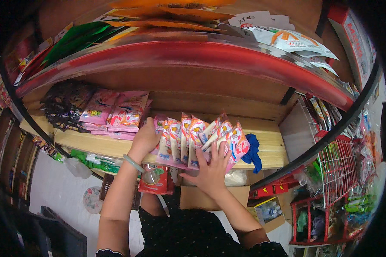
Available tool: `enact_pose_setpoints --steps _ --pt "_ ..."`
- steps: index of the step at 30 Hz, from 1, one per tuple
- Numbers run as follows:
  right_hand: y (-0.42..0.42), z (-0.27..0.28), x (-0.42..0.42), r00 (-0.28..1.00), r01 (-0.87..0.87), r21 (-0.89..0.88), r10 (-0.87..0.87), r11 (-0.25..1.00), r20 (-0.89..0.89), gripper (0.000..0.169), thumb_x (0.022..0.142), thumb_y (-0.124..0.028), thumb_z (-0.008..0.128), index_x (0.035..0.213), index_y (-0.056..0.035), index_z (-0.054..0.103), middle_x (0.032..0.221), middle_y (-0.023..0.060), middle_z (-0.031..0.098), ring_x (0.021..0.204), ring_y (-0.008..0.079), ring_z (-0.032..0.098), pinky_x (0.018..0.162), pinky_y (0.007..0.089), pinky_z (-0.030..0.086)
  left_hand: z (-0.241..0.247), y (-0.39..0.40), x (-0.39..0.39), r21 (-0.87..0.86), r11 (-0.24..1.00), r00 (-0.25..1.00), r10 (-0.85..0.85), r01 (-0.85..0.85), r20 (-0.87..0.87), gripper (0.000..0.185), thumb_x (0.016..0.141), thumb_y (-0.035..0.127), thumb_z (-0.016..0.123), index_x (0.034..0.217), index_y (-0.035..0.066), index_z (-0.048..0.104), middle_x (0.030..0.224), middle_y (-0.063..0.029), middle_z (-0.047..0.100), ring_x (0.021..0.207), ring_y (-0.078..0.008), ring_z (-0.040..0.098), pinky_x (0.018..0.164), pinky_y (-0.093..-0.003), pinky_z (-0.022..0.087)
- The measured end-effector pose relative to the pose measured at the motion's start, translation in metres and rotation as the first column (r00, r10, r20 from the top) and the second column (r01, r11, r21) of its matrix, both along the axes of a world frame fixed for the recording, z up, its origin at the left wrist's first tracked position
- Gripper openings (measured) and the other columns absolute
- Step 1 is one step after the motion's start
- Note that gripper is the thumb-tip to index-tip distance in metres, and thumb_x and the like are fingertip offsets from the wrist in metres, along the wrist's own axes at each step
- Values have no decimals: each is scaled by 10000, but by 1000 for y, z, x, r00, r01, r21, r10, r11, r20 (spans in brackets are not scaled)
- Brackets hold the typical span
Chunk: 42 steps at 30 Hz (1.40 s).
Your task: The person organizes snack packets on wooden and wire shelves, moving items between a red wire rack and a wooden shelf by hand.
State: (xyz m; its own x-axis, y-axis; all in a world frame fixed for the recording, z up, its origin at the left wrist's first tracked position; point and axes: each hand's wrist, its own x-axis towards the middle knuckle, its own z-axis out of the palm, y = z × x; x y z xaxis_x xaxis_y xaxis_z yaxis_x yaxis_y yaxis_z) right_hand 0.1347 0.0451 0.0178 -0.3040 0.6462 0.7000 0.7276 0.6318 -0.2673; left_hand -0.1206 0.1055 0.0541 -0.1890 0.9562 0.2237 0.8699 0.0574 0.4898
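Note:
A leaning row of pink-and-white snack packets (185,141) stands on the wooden shelf (270,144). At the row's left end is my left hand (147,136), its fingers partly hidden between the row and the stacked pink packets (128,110); whether it grips a packet cannot be told. My right hand (212,170) rests with spread fingers against the front of the packets near the right end. Dark packets (67,106) lie stacked at the far left. Beside the row's right end is a crumpled blue cloth or bag (253,152).
Above runs a red shelf edge (186,53), with orange, green and white packages over it. Below the wooden shelf are a red package (154,183) and an open cardboard box (212,197). A white wire rack (336,170) stands at the right.

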Motion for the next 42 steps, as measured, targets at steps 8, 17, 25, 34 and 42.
enact_pose_setpoints --steps 8,17,25,34,42 --pt "18 6 6 991 117 44 -119 992 64 728 611 -211 813 1301 -226 580 1415 119 458 1352 418 368 1078 654 254 16 -30 34 275 959 993 -35 65 -113 587 877 172 636 1373 -22 389 1365 -287 425 1150 -453 522 917 -452 492" --pt "23 1 -5 988 132 59 -127 990 -83 617 674 -93 685 1280 -190 618 1313 105 559 1267 383 487 1082 591 313 -3 -63 18 214 969 876 -7 125 -482 511 847 168 661 1295 -20 503 1414 -234 428 1225 -441 491 900 -434 522" --pt "25 -6 4 980 185 61 -179 981 -91 530 715 -146 709 1240 -167 648 1280 73 578 1217 352 540 1013 510 416 0 -92 58 -45 981 929 -193 189 -317 476 920 308 587 1276 -4 539 1263 -275 549 1184 -394 537 940 -448 491" --pt "25 -4 15 977 190 156 -171 969 -125 558 734 -151 680 1285 -206 610 1336 46 525 1262 312 481 1035 567 389 -39 -24 34 186 959 944 -153 213 -292 353 904 167 584 1178 -47 520 1259 -276 516 1163 -446 507 982 -493 431" --pt "29 -15 5 974 207 181 -187 961 -125 500 721 -150 701 1216 -203 660 1261 53 572 1179 306 544 912 510 462 -48 -17 9 174 961 964 -180 214 -194 405 938 247 545 1211 -49 501 1376 -331 407 1241 -491 427 1074 -510 340"
